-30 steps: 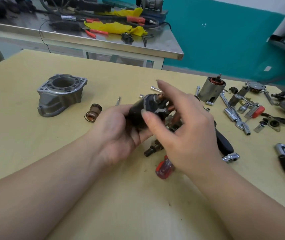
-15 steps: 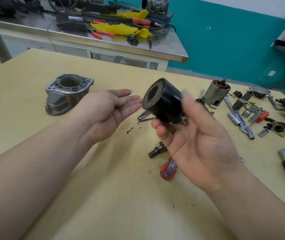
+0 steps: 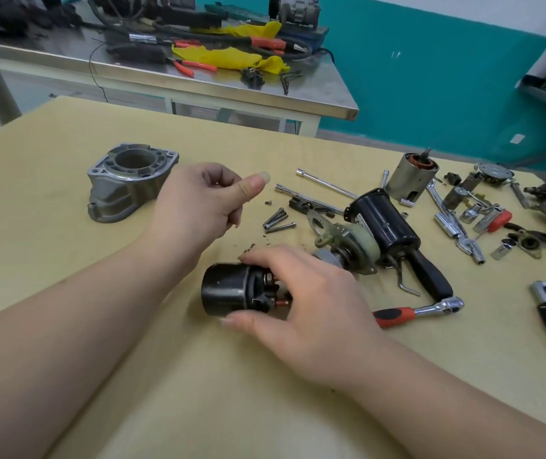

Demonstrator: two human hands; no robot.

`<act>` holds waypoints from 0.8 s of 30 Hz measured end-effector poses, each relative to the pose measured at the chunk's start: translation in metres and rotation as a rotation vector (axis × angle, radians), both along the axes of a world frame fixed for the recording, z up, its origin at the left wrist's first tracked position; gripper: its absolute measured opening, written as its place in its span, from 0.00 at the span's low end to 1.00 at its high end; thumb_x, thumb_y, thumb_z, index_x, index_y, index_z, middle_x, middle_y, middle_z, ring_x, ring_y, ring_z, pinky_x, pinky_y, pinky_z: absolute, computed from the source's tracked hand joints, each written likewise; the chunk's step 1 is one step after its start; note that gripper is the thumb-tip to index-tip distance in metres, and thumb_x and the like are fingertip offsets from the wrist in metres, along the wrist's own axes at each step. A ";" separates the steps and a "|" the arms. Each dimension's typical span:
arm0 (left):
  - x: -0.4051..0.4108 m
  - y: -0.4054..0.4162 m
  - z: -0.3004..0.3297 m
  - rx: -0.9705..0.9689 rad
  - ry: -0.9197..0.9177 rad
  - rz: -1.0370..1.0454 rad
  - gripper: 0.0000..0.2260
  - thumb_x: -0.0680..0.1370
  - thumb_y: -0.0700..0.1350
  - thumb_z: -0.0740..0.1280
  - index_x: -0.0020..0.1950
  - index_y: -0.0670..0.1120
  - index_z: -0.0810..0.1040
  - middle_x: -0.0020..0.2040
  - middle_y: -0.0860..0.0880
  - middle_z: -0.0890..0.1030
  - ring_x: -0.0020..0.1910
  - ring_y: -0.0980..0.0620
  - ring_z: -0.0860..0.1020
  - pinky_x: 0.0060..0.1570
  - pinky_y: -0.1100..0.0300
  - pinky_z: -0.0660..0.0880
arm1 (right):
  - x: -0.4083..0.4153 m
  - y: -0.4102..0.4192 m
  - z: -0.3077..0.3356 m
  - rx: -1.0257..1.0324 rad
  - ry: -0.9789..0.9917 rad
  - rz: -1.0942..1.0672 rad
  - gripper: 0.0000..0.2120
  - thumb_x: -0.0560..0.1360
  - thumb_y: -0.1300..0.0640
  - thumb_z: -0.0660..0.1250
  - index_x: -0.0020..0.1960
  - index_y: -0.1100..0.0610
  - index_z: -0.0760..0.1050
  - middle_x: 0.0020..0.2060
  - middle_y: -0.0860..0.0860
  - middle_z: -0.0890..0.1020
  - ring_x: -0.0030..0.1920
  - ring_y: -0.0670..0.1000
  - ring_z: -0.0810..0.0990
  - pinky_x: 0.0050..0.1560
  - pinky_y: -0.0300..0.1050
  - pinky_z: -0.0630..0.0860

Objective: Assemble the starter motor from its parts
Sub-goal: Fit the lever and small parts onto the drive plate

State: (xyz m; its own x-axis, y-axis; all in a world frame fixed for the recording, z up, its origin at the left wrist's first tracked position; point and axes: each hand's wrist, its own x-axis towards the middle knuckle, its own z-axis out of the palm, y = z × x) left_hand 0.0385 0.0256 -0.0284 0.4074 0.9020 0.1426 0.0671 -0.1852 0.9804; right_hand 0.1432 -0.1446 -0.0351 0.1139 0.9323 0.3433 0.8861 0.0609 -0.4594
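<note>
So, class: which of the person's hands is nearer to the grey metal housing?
Left. The left hand hovers just to the right of the grey housing, apart from it. The right hand is farther off, nearer the camera, gripping the black cylinder.

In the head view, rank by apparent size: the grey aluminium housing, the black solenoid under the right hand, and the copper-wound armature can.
1. Grey aluminium housing, largest.
2. Black solenoid, partly covered by the right hand and nearer the camera, so this rank is unsure.
3. Armature can, smallest and farthest.

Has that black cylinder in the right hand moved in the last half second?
Yes. The black solenoid, earlier held up level with the grey housing, now lies low on the table, nearer the person.
</note>
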 end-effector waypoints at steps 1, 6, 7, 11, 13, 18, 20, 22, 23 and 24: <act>0.001 -0.001 -0.003 -0.049 -0.028 0.010 0.18 0.75 0.56 0.80 0.38 0.44 0.82 0.25 0.49 0.76 0.21 0.54 0.65 0.23 0.66 0.64 | 0.001 0.001 -0.001 0.008 -0.073 0.006 0.27 0.72 0.35 0.73 0.65 0.48 0.78 0.55 0.42 0.84 0.56 0.46 0.80 0.53 0.51 0.79; 0.008 -0.003 -0.006 -0.362 -0.124 -0.021 0.14 0.79 0.51 0.77 0.46 0.40 0.86 0.29 0.48 0.79 0.23 0.55 0.70 0.24 0.65 0.69 | 0.008 0.004 0.001 -0.045 -0.297 0.000 0.31 0.74 0.30 0.67 0.66 0.52 0.79 0.56 0.45 0.83 0.61 0.51 0.75 0.60 0.54 0.74; 0.009 -0.003 -0.006 -0.402 -0.118 -0.041 0.12 0.81 0.49 0.75 0.48 0.39 0.86 0.30 0.48 0.80 0.24 0.56 0.73 0.25 0.65 0.72 | 0.010 0.002 0.003 -0.032 -0.338 0.010 0.33 0.75 0.29 0.64 0.67 0.53 0.79 0.59 0.45 0.83 0.63 0.52 0.74 0.62 0.53 0.72; 0.010 -0.009 -0.003 -0.489 -0.169 -0.165 0.06 0.86 0.36 0.66 0.55 0.36 0.83 0.36 0.42 0.86 0.31 0.52 0.84 0.33 0.64 0.81 | 0.039 -0.005 0.024 0.204 -0.309 -0.174 0.29 0.81 0.33 0.59 0.70 0.53 0.77 0.64 0.48 0.81 0.66 0.53 0.75 0.65 0.53 0.70; 0.009 -0.012 -0.001 -0.452 -0.174 -0.196 0.04 0.85 0.35 0.68 0.58 0.38 0.80 0.41 0.40 0.88 0.36 0.49 0.87 0.36 0.63 0.82 | 0.057 -0.007 0.037 0.079 -0.344 -0.365 0.30 0.80 0.32 0.58 0.72 0.51 0.75 0.65 0.47 0.81 0.67 0.53 0.74 0.67 0.54 0.71; 0.006 -0.016 0.001 -0.318 -0.078 -0.306 0.15 0.70 0.46 0.81 0.50 0.40 0.83 0.44 0.37 0.89 0.41 0.43 0.89 0.36 0.61 0.84 | 0.065 0.001 0.036 -0.235 -0.369 -0.463 0.23 0.81 0.33 0.55 0.67 0.43 0.77 0.58 0.43 0.83 0.61 0.51 0.77 0.50 0.50 0.76; 0.007 -0.019 0.001 -0.250 -0.057 -0.298 0.13 0.65 0.51 0.83 0.43 0.44 0.88 0.42 0.39 0.88 0.38 0.45 0.88 0.35 0.61 0.83 | 0.066 0.005 0.035 -0.204 -0.335 -0.460 0.17 0.82 0.38 0.58 0.63 0.44 0.79 0.52 0.44 0.82 0.54 0.53 0.80 0.44 0.49 0.77; 0.006 -0.020 0.001 -0.172 -0.061 -0.265 0.12 0.64 0.51 0.83 0.43 0.48 0.91 0.39 0.42 0.88 0.36 0.50 0.86 0.37 0.63 0.82 | 0.068 0.009 0.031 -0.202 -0.386 -0.445 0.16 0.83 0.41 0.58 0.60 0.47 0.80 0.49 0.46 0.82 0.50 0.56 0.81 0.44 0.50 0.79; 0.006 -0.020 0.002 -0.150 -0.072 -0.250 0.10 0.66 0.50 0.83 0.45 0.48 0.91 0.39 0.44 0.88 0.36 0.52 0.85 0.38 0.64 0.82 | 0.070 0.010 0.029 -0.196 -0.399 -0.439 0.16 0.84 0.42 0.59 0.60 0.48 0.80 0.49 0.47 0.83 0.50 0.57 0.81 0.44 0.51 0.79; 0.005 -0.020 0.003 -0.139 -0.089 -0.238 0.10 0.67 0.48 0.82 0.46 0.48 0.92 0.40 0.44 0.89 0.36 0.53 0.85 0.40 0.65 0.81 | 0.073 0.010 0.028 -0.178 -0.384 -0.435 0.15 0.84 0.43 0.59 0.60 0.49 0.80 0.49 0.48 0.83 0.50 0.57 0.81 0.45 0.51 0.79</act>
